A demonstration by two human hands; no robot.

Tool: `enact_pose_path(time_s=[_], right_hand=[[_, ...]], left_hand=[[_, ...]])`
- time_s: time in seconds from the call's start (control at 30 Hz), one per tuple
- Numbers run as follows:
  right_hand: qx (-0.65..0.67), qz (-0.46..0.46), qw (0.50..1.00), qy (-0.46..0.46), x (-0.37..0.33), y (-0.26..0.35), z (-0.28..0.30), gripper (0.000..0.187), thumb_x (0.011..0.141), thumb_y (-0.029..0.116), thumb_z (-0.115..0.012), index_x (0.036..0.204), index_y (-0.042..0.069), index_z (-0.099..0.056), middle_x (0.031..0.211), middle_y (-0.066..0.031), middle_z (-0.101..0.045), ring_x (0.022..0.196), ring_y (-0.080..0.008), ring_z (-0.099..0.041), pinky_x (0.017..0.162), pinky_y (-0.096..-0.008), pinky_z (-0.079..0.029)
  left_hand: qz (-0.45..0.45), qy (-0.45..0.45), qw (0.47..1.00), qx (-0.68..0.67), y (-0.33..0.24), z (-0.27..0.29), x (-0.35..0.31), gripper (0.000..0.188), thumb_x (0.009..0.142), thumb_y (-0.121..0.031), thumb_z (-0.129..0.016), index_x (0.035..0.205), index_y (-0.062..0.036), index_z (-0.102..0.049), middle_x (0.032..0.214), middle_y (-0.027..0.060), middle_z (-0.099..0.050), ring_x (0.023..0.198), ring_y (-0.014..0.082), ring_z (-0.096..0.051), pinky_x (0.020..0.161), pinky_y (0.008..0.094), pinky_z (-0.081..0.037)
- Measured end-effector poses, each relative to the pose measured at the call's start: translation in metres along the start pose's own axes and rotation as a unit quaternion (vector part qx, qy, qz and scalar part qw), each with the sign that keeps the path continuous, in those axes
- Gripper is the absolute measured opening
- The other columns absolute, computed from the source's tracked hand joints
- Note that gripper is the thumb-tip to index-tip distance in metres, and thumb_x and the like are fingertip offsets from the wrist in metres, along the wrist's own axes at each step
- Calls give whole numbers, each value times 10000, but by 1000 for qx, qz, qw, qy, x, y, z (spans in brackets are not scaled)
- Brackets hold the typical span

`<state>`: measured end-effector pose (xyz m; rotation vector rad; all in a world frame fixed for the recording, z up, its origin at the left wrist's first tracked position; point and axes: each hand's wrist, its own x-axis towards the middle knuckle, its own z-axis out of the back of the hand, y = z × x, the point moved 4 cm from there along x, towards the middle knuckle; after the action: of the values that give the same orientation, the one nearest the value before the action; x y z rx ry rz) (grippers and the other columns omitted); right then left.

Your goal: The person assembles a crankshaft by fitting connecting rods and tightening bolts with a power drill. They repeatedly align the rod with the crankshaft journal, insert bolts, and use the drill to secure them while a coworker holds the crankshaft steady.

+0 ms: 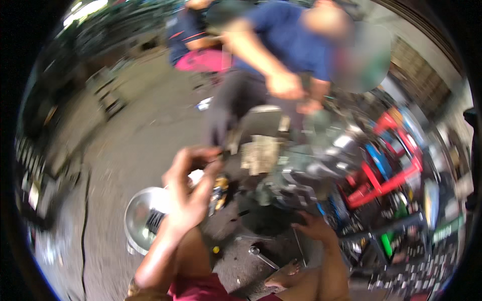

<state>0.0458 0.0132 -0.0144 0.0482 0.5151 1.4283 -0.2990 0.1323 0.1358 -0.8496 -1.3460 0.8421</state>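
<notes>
My left hand [193,188] is raised in the middle of the view, thumb and fingers curled together. A small dark thing seems to be at its fingertips, too blurred to name. My right hand [320,229] is lower and to the right, fingers apart, beside the underside of a grey metal engine [306,173]. A thin metal rod [299,246] slants down from near its fingertips; whether they touch is unclear. Below the engine lies a dark round pan [266,218]. On the ground between my legs rests a socket wrench [263,257].
A round metal bowl [138,213] with a dark part in it is at the left. A person in a blue shirt [288,32] bends over the engine's far side. Red frame [386,185], dark rack [381,233] and tools crowd the right. A cable [85,226] crosses the floor.
</notes>
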Motion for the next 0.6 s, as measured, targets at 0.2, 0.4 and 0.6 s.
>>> enact_pose_path(time_s=[0.2,0.4,0.6], right_hand=[[101,-52,993,34,-6,7,39,707,880,520,-600,1388,49,-459,1075,-264,-658,1031,-397,-631,921,-465,-478],[93,-4,995,21,-9,-9,28,713,863,487,-650,1365,13,-471,1048,-213,-689,969,-356,-667,856,-411,-512],[165,-56,984,-45,-32,-42,45,667,850,437,-681,1349,31,-505,1046,-211,-685,990,-348,-665,866,-428,-509]], left_hand=[[-127,108,986,3,-96,-74,55,162,907,-92,-634,1008,28,-597,929,78,-653,856,127,-616,802,274,-478],[-384,299,873,30,-165,-200,118,233,930,-111,-583,1120,22,-607,1092,93,-651,979,158,-617,885,290,-478],[-109,-148,963,-197,-11,-145,121,198,936,-176,-567,822,-19,-601,617,55,-585,543,99,-537,508,263,-431]])
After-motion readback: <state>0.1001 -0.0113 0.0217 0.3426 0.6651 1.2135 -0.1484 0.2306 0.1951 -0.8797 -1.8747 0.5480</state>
